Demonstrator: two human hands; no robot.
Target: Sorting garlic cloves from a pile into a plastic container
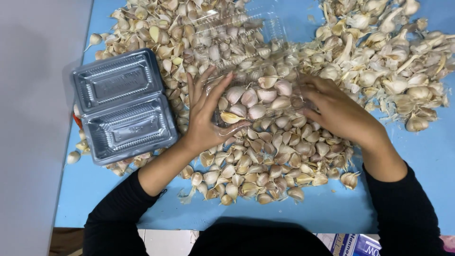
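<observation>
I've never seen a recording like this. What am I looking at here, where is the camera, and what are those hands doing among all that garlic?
There is no machine here: a person in black sleeves works with bare hands, and the single picture comes from a camera worn on their head, looking down.

The blue table is covered with a big heap of garlic cloves, with whole bulbs and papery stalks at the upper right.

The left hand and the right hand hold the two sides of a clear plastic clamshell box. Its lid is open, and its near half holds some cloves.

To the left lies a second, empty clamshell box, also open, looking grey against the table.
</observation>
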